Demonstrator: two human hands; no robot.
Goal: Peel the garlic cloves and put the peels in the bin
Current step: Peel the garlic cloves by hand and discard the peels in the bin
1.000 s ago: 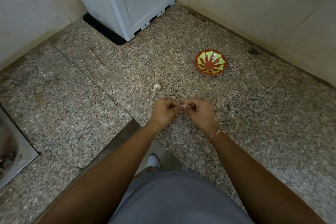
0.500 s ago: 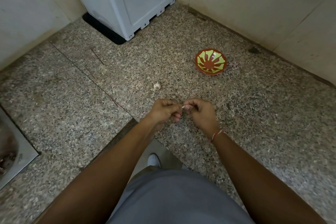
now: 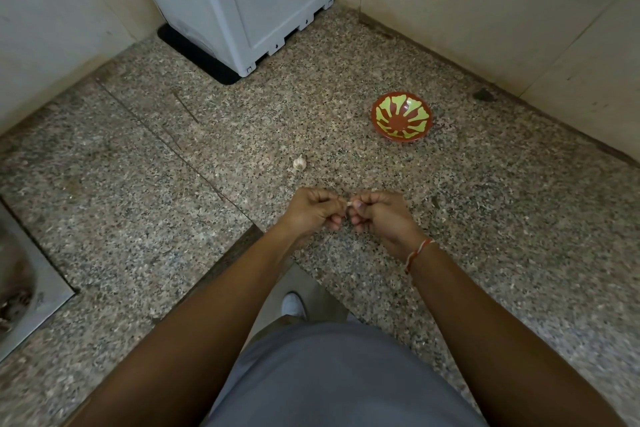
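We have both hands up over the speckled stone surface [image 3: 450, 253], at the centre of the view. Our left hand [image 3: 313, 210] and right hand [image 3: 379, 215] meet knuckle to knuckle, and the fingers of both are curled tight, pinching a small pale garlic clove [image 3: 349, 203] between them. Only a sliver of it shows at the gap, so we cannot tell how much skin is off.

We judge the task to be early. The clove we hold looks to be in the middle of peeling. At about 11 o'clock from our hands, lying on the stone near them, sits a garlic bulb [image 3: 299, 162], pale and papery, with its skin seemingly on. That one, or whatever cloves it holds, is left to do.

At roughly 1 o'clock, well apart from our hands, stands a red and green bowl [image 3: 401, 115]. We see nothing in it, so no peeled clove has been set there, as far as the view shows.

No loose peel is plain to us on the stone, though the speckle could hide scraps. We also see no bin; the grey appliance [image 3: 249, 0] at 12 o'clock is not clearly one. So the disposal step appears untouched.
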